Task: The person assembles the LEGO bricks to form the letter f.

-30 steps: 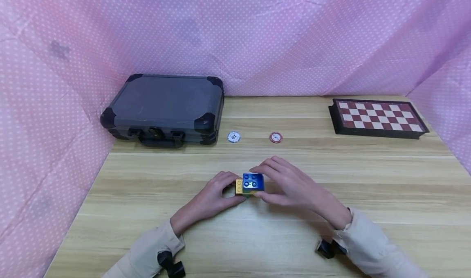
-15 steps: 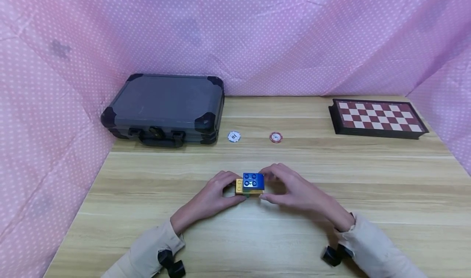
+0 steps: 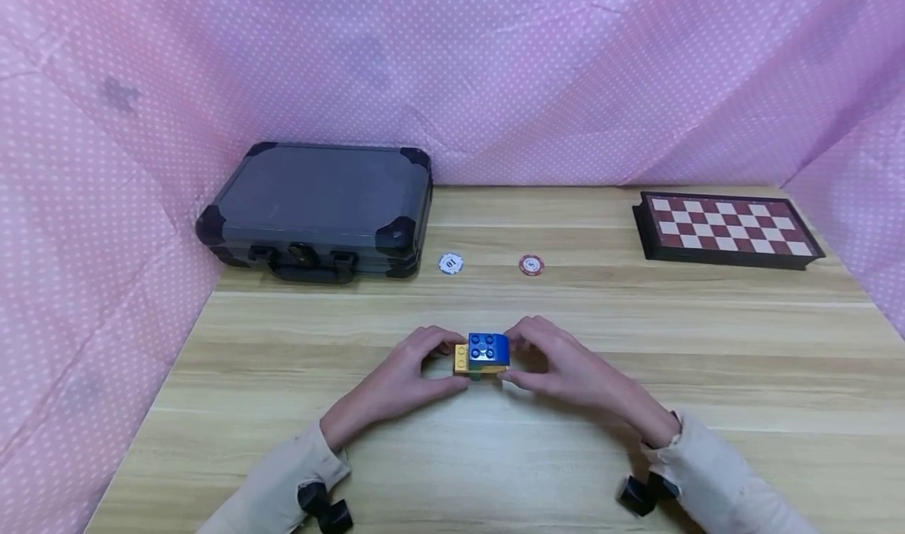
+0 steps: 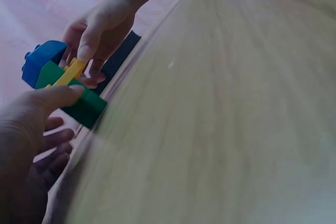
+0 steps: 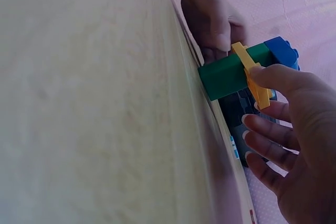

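1. Spanning the view: wooden surface (image 3: 636,440).
2. Lying closed at far left: grey case (image 3: 318,204).
3. Gripping the brick stack (image 3: 483,355) at the surface's middle: left hand (image 3: 403,377) with curled fingers, pinching the left side.
4. Pinching its right side: right hand (image 3: 566,365).
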The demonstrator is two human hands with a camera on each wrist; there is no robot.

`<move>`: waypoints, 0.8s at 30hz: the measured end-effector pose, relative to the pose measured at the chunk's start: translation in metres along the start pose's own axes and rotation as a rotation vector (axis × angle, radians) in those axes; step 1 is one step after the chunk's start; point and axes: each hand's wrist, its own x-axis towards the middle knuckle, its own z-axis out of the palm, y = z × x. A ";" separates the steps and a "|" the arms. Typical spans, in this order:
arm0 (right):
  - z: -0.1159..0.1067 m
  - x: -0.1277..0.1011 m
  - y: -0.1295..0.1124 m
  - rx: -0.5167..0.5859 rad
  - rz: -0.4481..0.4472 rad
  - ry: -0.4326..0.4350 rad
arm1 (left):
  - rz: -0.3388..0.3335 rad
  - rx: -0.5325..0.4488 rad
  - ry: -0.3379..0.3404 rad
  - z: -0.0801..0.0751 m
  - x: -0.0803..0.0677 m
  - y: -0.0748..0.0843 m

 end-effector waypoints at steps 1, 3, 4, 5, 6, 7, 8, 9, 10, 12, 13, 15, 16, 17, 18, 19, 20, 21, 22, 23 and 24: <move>0.000 0.000 0.000 0.001 0.003 0.003 | 0.012 -0.005 0.013 -0.002 -0.001 0.000; 0.001 -0.001 0.001 0.009 0.009 0.009 | 0.042 -0.010 0.040 -0.005 -0.002 0.000; 0.001 -0.001 0.001 0.012 0.011 0.013 | 0.057 -0.012 0.052 -0.006 -0.002 0.000; 0.001 -0.001 0.001 0.016 0.010 0.016 | 0.070 -0.011 0.062 -0.007 -0.003 0.000; 0.001 -0.001 0.001 0.020 0.011 0.021 | 0.083 -0.009 0.069 -0.008 -0.002 -0.001; 0.001 -0.001 0.001 0.027 0.011 0.026 | 0.093 -0.008 0.073 -0.008 -0.002 -0.001; 0.001 -0.001 0.000 0.032 0.009 0.030 | 0.097 -0.007 0.075 -0.009 -0.002 -0.001; 0.001 -0.001 0.001 0.036 0.003 0.035 | 0.099 -0.007 0.076 -0.009 -0.001 -0.001; 0.001 -0.001 0.001 0.045 0.003 0.039 | 0.098 -0.007 0.077 -0.009 -0.001 -0.001; 0.001 -0.001 0.001 0.064 0.006 0.045 | 0.089 -0.008 0.079 -0.009 0.001 -0.001; 0.001 0.000 0.002 0.073 0.011 0.047 | 0.084 -0.009 0.082 -0.008 0.001 0.000; 0.002 0.000 0.003 0.089 0.017 0.051 | 0.072 -0.009 0.092 -0.008 0.002 0.001; 0.002 0.001 0.004 0.099 0.024 0.053 | 0.067 -0.008 0.098 -0.008 0.003 0.002; 0.002 0.001 0.004 0.105 0.030 0.056 | 0.063 -0.004 0.105 -0.007 0.004 0.002; 0.002 0.001 0.005 0.110 0.034 0.059 | 0.059 0.001 0.113 -0.007 0.005 0.003; 0.003 0.001 0.005 0.114 0.038 0.063 | 0.056 0.007 0.121 -0.006 0.005 0.003; 0.003 0.002 0.005 0.120 0.042 0.065 | 0.052 0.011 0.129 -0.006 0.006 0.004; 0.004 0.002 0.004 0.125 0.044 0.069 | 0.051 0.015 0.136 -0.005 0.007 0.004; 0.004 0.003 0.004 0.131 0.046 0.074 | 0.051 0.019 0.143 -0.004 0.008 0.004; 0.004 0.003 0.003 0.135 0.048 0.079 | 0.051 0.022 0.148 -0.004 0.009 0.004; 0.005 0.004 0.003 0.139 0.049 0.085 | 0.052 0.023 0.152 -0.003 0.010 0.004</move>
